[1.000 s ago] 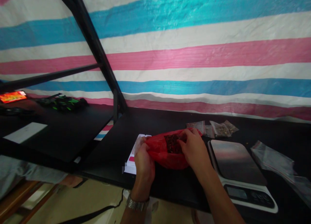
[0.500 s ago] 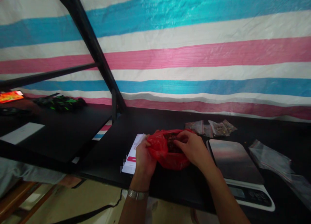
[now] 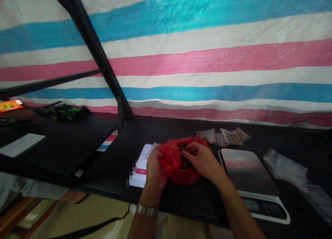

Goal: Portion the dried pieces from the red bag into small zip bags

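Behind: we see one creased plastic sheet, striped blue, white and pink, faintly glossy in the light. Standing: one black diagonal post, one crossbar joining it from the left. Below: left black table, right black table — a narrow gap between; wooden rails, lower left; floor, pale, yellowish.

striped tarp behind | black frame | black-green toy car, left | lit screen, far left
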A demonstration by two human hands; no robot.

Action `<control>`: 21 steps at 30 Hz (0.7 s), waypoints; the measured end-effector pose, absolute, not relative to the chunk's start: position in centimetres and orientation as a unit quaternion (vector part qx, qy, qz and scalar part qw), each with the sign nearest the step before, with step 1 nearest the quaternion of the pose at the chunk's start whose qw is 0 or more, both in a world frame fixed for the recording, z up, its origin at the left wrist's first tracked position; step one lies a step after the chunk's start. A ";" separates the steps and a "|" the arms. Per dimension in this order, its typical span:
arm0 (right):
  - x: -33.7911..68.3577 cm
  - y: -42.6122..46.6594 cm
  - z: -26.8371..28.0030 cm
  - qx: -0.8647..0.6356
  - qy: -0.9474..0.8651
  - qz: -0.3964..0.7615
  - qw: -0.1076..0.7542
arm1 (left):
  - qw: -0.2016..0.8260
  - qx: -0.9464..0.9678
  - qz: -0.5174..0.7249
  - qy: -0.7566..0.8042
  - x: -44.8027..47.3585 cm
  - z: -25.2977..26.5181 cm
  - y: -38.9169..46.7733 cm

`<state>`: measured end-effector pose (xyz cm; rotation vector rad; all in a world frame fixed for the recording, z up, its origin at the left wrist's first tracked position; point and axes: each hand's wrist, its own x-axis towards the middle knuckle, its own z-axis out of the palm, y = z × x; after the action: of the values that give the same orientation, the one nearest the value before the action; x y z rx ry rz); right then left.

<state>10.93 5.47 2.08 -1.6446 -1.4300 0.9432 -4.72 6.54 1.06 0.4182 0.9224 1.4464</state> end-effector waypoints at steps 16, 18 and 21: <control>13.9 5.1 2.8 -0.637 -0.576 0.384 0.338 | 0.299 0.406 0.760 0.410 -5.7 5.6 2.9; 14.6 4.9 2.5 -0.630 -0.606 0.370 0.314 | 0.344 0.444 0.714 0.417 -4.3 6.2 1.6; 15.4 4.7 2.5 -0.624 -0.627 0.359 0.299 | 0.477 0.500 0.607 0.392 -2.4 5.6 0.9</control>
<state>15.45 4.66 2.49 -1.6571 -1.6644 0.9522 -2.35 0.87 5.56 1.2219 0.9572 1.4822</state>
